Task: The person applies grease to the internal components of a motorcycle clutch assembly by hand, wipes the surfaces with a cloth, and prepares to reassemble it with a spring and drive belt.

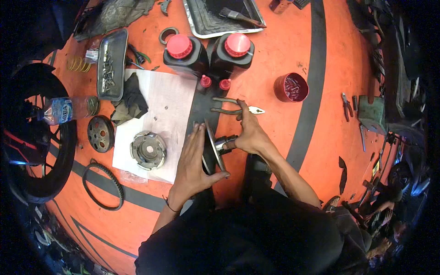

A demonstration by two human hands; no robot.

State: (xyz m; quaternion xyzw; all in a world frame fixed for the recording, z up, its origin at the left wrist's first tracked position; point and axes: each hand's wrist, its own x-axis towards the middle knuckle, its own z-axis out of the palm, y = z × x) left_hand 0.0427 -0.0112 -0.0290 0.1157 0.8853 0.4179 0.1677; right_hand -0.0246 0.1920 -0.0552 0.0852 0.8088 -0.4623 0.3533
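Metal disc with a short shaft (214, 145) stands nearly edge-on between the two hands, in front of the person's dark clothing and above the orange floor (270, 52). The left hand (192, 160) is spread along the disc's left side, fingers straight, thumb reaching out by its lower edge; I cannot tell whether it grips. The right hand (250, 133) has a finger across the pliers (224, 111) and its thumb beside the shaft; how firmly it holds either is unclear. The hands are apart, with the disc between them.

Left of the left hand, a round metal clutch part (149, 150) sits on a white sheet (176, 98). Beyond the sheet's left side lie a round plate with holes (100, 134) and, nearer the person, a toothed belt (120, 188). Two black bottles with red caps (185, 57) stand ahead; a red cup (291, 87) holding small parts stands to the right.
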